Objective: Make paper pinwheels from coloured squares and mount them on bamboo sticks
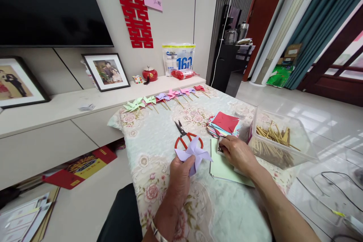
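My left hand pinches a lilac paper pinwheel and holds it up over the floral tablecloth. My right hand rests to its right on a pale green sheet, its fingers curled around a small item at the fingertips that I cannot make out. Red-handled scissors lie just behind the pinwheel. A stack of coloured paper squares, red on top, lies beyond my right hand.
A clear plastic tub of wooden sticks stands at the right table edge. Several finished pinwheels on sticks line the far edge. Behind is a low shelf with framed photos, a red pot and a bag. Cables lie on the floor at right.
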Motion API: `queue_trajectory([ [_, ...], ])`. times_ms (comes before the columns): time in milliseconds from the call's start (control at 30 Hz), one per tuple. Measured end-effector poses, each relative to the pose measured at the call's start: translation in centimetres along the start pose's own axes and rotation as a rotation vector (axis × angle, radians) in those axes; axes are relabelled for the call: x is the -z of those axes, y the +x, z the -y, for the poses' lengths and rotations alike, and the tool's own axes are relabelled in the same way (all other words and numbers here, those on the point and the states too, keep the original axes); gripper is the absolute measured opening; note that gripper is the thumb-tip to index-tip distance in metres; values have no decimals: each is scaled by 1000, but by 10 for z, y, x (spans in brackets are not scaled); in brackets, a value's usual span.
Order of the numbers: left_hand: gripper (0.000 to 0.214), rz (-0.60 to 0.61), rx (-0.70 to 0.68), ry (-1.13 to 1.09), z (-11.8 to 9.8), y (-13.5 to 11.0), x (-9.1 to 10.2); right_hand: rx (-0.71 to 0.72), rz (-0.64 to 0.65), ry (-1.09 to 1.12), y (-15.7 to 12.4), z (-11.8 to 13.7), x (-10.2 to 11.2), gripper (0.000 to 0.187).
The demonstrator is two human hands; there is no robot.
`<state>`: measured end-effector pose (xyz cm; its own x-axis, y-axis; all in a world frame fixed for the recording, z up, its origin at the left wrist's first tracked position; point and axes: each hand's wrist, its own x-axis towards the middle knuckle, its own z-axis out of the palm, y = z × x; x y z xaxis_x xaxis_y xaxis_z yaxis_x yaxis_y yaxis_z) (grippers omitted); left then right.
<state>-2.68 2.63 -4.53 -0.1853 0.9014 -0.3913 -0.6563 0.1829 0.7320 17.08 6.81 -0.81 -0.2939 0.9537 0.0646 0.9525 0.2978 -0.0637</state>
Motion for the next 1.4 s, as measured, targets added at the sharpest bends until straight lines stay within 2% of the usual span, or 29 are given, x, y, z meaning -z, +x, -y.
queue_trajectory([
  [100, 33, 2, -2, 2, 1, 1, 0, 35, 29, 13, -1, -1, 2, 20],
  [400, 32, 6, -21, 1, 0, 0, 0, 7, 46, -90, 6, 1, 0, 16],
  [1133, 31, 35, -15, -1, 1, -2, 2, -80, -13, -166, -1, 3, -11, 21],
  [1400, 27, 46, 2, 12, 2, -3, 2, -85, 31, -138, 0, 0, -3, 20],
])
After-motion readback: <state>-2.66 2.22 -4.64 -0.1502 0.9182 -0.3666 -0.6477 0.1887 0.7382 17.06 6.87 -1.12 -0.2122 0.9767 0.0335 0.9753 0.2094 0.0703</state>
